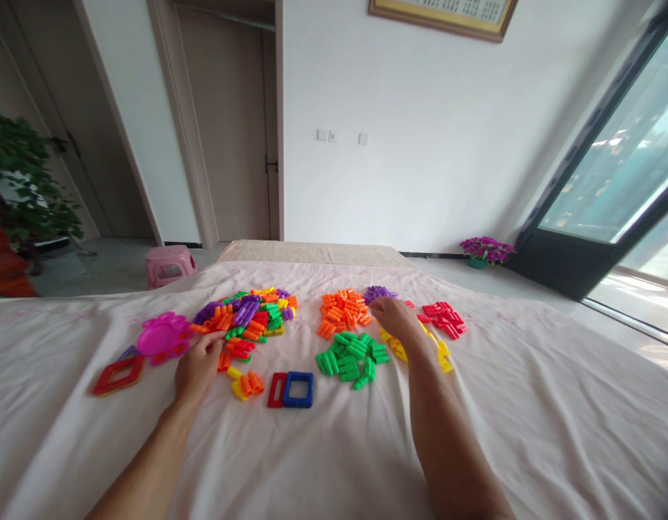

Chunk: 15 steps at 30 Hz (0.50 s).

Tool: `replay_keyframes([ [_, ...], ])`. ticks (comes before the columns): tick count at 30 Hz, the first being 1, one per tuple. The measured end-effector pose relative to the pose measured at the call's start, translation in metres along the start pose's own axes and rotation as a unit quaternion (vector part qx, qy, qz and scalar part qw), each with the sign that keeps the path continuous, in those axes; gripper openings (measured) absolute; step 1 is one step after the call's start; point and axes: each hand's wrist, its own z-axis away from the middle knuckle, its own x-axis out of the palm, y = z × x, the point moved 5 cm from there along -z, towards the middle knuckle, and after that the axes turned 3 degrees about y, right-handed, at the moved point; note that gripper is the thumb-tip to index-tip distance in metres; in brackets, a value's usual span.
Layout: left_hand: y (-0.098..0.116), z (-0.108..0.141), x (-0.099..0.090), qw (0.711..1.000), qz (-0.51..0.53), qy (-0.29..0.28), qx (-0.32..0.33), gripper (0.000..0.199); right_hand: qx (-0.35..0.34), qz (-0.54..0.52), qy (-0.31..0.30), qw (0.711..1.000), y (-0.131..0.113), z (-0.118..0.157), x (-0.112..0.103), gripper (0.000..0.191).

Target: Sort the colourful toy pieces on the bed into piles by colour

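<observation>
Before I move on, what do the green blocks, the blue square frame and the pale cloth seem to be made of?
Green blocks: probably moulded plastic, slightly glossy; even, bright colour and rounded ridges.
Blue square frame: likely rigid plastic, smooth; straight sides and uniform colour, though its core can't be seen.
Pale cloth: matte fabric, by its soft folds; fibre unclear.

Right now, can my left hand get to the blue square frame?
Probably yes: the blue square frame lies uncovered on the cloth. Between it and your left hand are only a few low orange and yellow pieces and a red frame, which the hand could likely pass over.
</observation>
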Motion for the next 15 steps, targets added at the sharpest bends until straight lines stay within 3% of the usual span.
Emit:
replay_keyframes([
  [5,0.002,0.001,0.000,1.000,0.003,0.002,0.000,0.037,-0.158,-0.051,-0.038,0.985,-0.084,0.018,0.028,0.027],
  [9,0.004,0.002,0.000,1.000,0.006,-0.003,-0.003,0.037,-0.301,-0.143,-0.097,0.938,-0.151,0.055,0.056,0.031],
  [15,0.007,0.003,-0.002,1.000,0.008,-0.003,0.002,0.036,-0.405,-0.213,-0.115,0.882,-0.205,0.100,0.086,0.045],
])
